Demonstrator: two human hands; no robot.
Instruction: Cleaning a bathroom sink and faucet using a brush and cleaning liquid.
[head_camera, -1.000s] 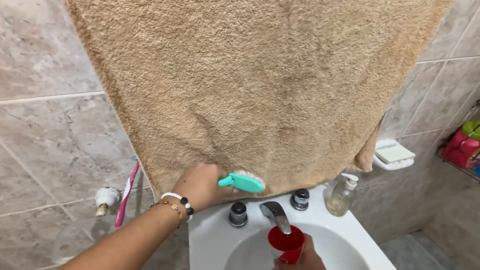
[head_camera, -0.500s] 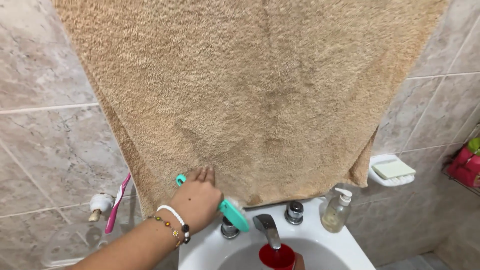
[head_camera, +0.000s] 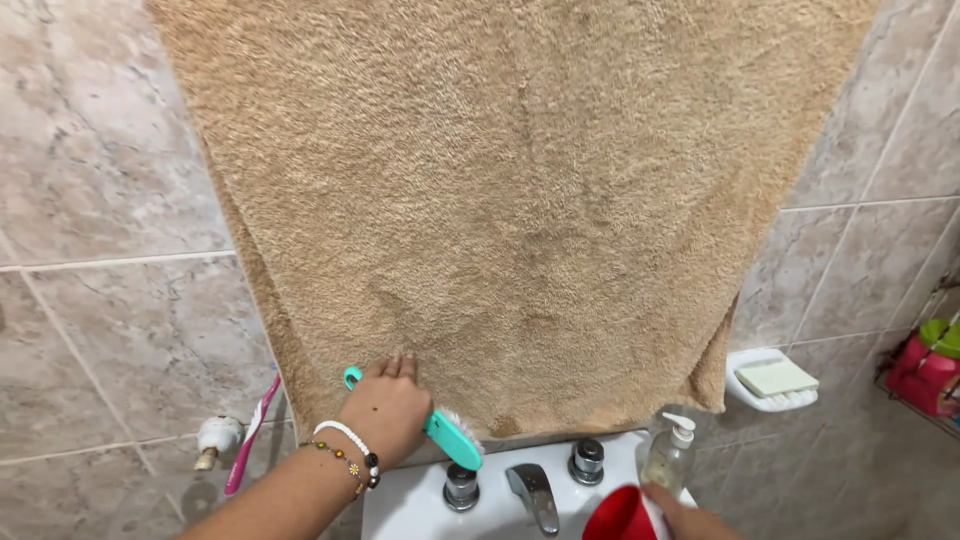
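Left grip (head_camera: 385, 410) on teal brush (head_camera: 445, 432), towel (head_camera: 520, 200) behind, faucet (head_camera: 532, 495) below

Left hand (head_camera: 385, 408) raised at the left, fingers curled closed, wrist bent. Right hand (head_camera: 685, 518) low, near edge, gripping.

The white sink (head_camera: 400, 500) sits against the tiled wall (head_camera: 110, 180), and its back ledge carries two chrome tap knobs (head_camera: 461, 487) either side of a chrome spout (head_camera: 533, 497). A clear pump bottle of soap (head_camera: 668, 456) stands at the ledge's right corner. On the wall, a white soap dish (head_camera: 770, 398) holds a pale green bar (head_camera: 776, 377), a small white holder (head_camera: 216, 438) keeps a pink toothbrush (head_camera: 252, 436) tilted, and a tan towel (head_camera: 520, 200) hangs down to just above the knobs. A wire rack at the far right holds red and green things (head_camera: 925, 365).
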